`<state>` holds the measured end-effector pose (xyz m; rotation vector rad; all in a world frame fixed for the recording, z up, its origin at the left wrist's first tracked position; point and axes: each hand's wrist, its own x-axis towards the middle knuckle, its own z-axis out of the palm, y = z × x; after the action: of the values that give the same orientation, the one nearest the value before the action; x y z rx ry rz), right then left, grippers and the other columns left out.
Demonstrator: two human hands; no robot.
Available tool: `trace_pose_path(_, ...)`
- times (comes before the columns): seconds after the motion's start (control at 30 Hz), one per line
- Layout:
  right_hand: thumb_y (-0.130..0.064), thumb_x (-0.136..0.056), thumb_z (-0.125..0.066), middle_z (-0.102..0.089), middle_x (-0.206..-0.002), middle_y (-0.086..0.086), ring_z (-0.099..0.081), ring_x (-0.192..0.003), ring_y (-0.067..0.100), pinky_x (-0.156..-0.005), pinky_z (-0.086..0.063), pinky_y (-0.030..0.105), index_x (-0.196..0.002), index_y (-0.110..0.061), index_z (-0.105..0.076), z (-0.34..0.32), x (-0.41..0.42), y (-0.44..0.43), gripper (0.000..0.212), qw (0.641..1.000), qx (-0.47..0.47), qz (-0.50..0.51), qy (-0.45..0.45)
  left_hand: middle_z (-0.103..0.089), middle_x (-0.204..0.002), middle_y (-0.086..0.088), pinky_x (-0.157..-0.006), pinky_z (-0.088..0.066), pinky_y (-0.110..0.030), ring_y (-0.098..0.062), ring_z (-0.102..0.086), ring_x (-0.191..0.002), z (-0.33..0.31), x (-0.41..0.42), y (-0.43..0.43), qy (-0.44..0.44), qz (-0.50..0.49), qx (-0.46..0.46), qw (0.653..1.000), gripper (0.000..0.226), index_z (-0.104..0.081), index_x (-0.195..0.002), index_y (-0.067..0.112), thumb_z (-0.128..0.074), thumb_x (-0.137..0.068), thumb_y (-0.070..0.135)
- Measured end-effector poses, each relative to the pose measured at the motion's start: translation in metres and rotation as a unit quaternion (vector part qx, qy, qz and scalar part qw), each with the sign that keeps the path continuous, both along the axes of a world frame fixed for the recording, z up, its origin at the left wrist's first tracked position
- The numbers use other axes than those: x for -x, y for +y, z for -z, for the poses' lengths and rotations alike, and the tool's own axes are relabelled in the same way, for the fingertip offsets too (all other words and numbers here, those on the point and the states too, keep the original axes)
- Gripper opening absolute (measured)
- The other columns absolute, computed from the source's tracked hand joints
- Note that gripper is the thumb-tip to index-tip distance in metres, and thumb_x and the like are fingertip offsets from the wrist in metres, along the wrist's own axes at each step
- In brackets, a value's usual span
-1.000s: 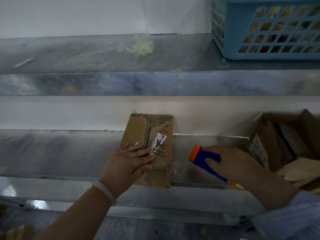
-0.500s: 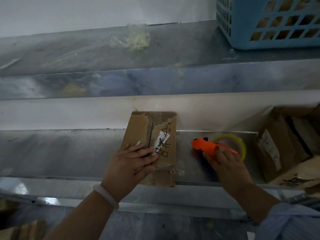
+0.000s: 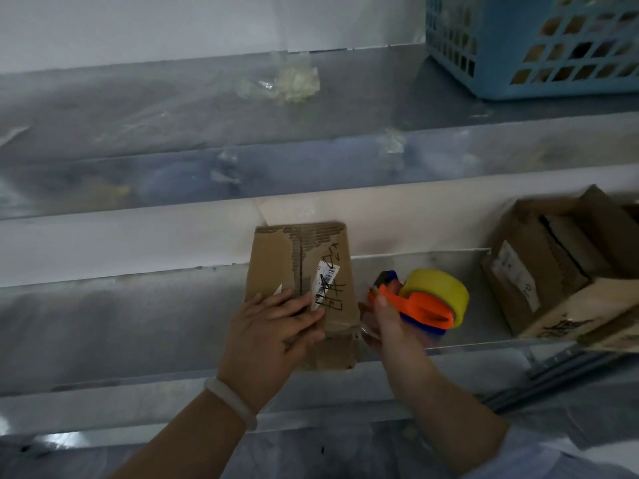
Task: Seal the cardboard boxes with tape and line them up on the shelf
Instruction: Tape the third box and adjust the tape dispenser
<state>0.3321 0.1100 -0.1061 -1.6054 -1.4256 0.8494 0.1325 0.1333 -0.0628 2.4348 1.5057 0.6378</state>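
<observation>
A small worn cardboard box [image 3: 276, 257] with a barcode label and black handwriting lies on the lower metal shelf [image 3: 121, 316]. My left hand [image 3: 269, 330] presses flat on its near top, fingers spread. A tape dispenser [image 3: 428, 305] with an orange and blue frame and a yellow tape roll [image 3: 439, 285] lies on the shelf just right of the box. My right hand [image 3: 383, 319] sits between the box and the dispenser with its fingers straight, beside the orange handle and gripping nothing.
More cardboard boxes [image 3: 539, 271], one with its flaps open, are piled at the shelf's right end. A blue plastic basket [image 3: 518, 39] stands on the upper shelf at the right. A crumpled plastic scrap [image 3: 294, 83] lies mid upper shelf.
My right hand turned the dispenser over, laid it on the shelf right of the box and let go, then moved left toward the box. My left hand stayed on the box.
</observation>
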Motion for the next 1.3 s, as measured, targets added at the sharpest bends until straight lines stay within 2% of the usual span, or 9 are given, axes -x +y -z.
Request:
trace_pose_path(0.2,-0.043,-0.102,-0.031,-0.066,-0.116,-0.017,-0.061,-0.102,-0.008,-0.083,-0.045,0.017,-0.119,-0.044,-0.058,0.016,0.035,-0.002,0.032,0.998,-0.031,0.024,-0.050,-0.056,-0.130,0.024,-0.109,-0.030,-0.037,-0.006,-0.047,-0.129,0.003,0.002,0.002,0.016,-0.002,0.002,1.000,0.049,-0.063,-0.117,0.045,-0.033,-0.085,0.067)
trace_pose_path(0.3,-0.031,-0.104,-0.035,-0.049,-0.139,-0.015,-0.047,-0.129,0.009,-0.102,-0.042,0.026,-0.133,-0.047,-0.038,0.000,0.038,0.005,0.034,0.999,0.034,0.026,0.025,-0.050,-0.135,0.027,-0.113,-0.021,-0.033,-0.002,-0.040,-0.133,0.003,0.002,0.003,0.012,-0.002,0.014,1.000,0.050,-0.059,-0.120,0.048,-0.033,-0.083,0.070)
trace_pose_path(0.37,-0.013,-0.103,-0.039,-0.046,-0.144,-0.001,-0.043,-0.133,0.019,-0.113,-0.034,0.035,-0.137,-0.038,-0.035,-0.005,0.031,0.004,0.043,0.996,-0.058,0.049,-0.045,-0.052,-0.135,0.024,-0.114,-0.021,-0.034,-0.002,-0.041,-0.132,0.002,0.002,0.003,-0.024,0.001,0.017,1.000,0.043,-0.063,-0.118,0.045,-0.048,-0.083,0.064)
trace_pose_path(0.47,-0.032,-0.099,-0.048,-0.049,-0.136,-0.010,-0.042,-0.131,0.009,-0.109,-0.034,0.025,-0.128,-0.040,-0.053,-0.017,0.020,-0.003,0.031,0.977,-0.203,0.042,-0.050,-0.061,-0.127,0.018,-0.111,-0.030,-0.039,-0.003,-0.054,-0.118,0.002,0.003,0.005,-0.080,-0.003,-0.011,0.997,0.033,-0.073,-0.105,0.035,-0.068,-0.077,0.054)
trace_pose_path(0.63,-0.038,-0.088,-0.058,-0.067,-0.123,-0.002,-0.051,-0.120,0.019,-0.104,-0.040,0.035,-0.109,-0.022,-0.074,-0.024,0.011,0.006,0.031,0.923,-0.261,-0.097,-0.267,-0.069,-0.116,0.011,-0.099,-0.045,-0.044,-0.014,-0.059,-0.117,0.000,0.017,0.017,-0.027,0.099,-0.026,0.994,0.042,-0.073,-0.108,0.030,-0.049,-0.085,0.056)
trace_pose_path(0.77,-0.041,-0.084,-0.061,-0.065,-0.122,-0.004,-0.049,-0.121,0.013,-0.105,-0.037,0.027,-0.108,-0.021,-0.074,-0.030,-0.001,0.012,0.035,0.916,-0.273,-0.126,-0.266,-0.065,-0.124,0.005,-0.108,-0.037,-0.047,-0.018,-0.052,-0.126,0.011,0.051,0.039,-0.018,0.205,-0.066,0.976,0.038,-0.070,-0.115,0.022,-0.054,-0.088,0.043)
trace_pose_path(1.0,-0.031,-0.092,-0.054,-0.056,-0.135,-0.004,-0.040,-0.132,0.015,-0.112,-0.031,0.030,-0.125,-0.018,-0.063,-0.024,-0.014,0.012,0.037,0.902,-0.261,-0.179,-0.294,-0.060,-0.131,0.004,-0.114,-0.027,-0.041,-0.021,-0.043,-0.132,0.015,0.059,0.043,0.015,0.235,-0.088,0.968,0.042,-0.064,-0.124,0.020,-0.046,-0.092,0.041)
trace_pose_path(1.13,-0.026,-0.097,-0.046,-0.042,-0.148,-0.004,-0.029,-0.142,0.016,-0.117,-0.024,0.033,-0.140,-0.017,-0.046,-0.013,-0.008,0.001,0.043,0.931,-0.213,-0.162,-0.246,-0.027,-0.155,0.003,-0.119,-0.013,-0.025,-0.012,-0.011,-0.147,0.028,0.078,0.034,-0.049,0.171,0.001,0.984,0.066,-0.028,-0.147,0.016,-0.035,-0.094,0.055)
trace_pose_path(1.3,-0.004,-0.097,-0.044,-0.031,-0.155,-0.008,-0.022,-0.145,0.009,-0.117,-0.020,0.023,-0.145,-0.021,-0.035,-0.010,0.005,-0.014,0.051,0.979,-0.139,-0.139,-0.054,-0.004,-0.159,0.016,-0.120,-0.007,-0.026,-0.005,0.002,-0.147,0.028,0.076,0.023,-0.114,0.145,0.074,0.980,0.066,-0.009,-0.151,0.022,-0.031,-0.096,0.051)
